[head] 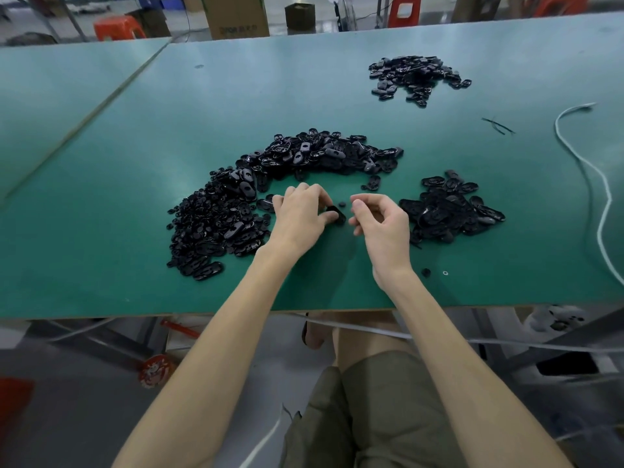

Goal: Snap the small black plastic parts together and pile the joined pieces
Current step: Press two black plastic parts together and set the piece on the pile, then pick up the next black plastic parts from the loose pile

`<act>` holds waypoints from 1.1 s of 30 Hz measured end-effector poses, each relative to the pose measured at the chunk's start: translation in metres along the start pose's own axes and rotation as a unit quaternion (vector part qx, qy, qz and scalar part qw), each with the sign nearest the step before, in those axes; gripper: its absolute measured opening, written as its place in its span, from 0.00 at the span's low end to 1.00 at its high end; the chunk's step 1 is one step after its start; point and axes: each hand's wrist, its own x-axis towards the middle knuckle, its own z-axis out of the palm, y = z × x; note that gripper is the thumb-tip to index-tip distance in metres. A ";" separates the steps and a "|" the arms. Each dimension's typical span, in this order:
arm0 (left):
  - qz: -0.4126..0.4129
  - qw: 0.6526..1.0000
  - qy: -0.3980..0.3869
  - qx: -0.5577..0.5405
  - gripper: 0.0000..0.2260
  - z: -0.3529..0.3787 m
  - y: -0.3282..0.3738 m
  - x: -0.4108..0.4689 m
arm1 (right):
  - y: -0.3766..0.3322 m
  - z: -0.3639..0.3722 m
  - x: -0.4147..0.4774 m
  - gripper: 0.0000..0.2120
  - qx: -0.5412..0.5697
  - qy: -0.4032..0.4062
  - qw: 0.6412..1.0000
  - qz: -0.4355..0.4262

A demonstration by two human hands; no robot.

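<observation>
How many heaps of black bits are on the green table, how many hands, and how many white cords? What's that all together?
Heaps of black parts: 3 (middle heap, right heap, far heap)
Hands: 2 (left hand, holding a black part; right hand)
White cord: 1
Total: 6

Glossy black oval parts, mixed with small round ones, lie in a broad curved heap (270,184) at centre-left; a smaller pile (449,211) sits right, a third pile (415,77) far back; the left hand (300,214) pinches one oval piece (336,214)
</observation>
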 end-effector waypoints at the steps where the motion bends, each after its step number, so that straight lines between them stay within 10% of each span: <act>1: -0.004 1.000 -0.009 -0.007 0.08 -0.001 0.001 0.001 | 0.000 0.000 0.000 0.05 0.003 0.000 1.000 0.000; 12: 0.043 0.953 0.068 -0.294 0.11 -0.005 0.003 -0.015 | -0.002 0.002 -0.002 0.12 -0.045 -0.034 0.998 -0.019; 25: 0.012 0.999 0.044 0.011 0.06 -0.010 -0.010 -0.014 | 0.000 0.000 0.000 0.06 0.044 0.019 0.999 0.015; 33: 0.018 0.999 0.027 0.008 0.09 -0.005 -0.001 -0.008 | 0.000 0.000 0.001 0.06 0.042 0.023 0.999 0.022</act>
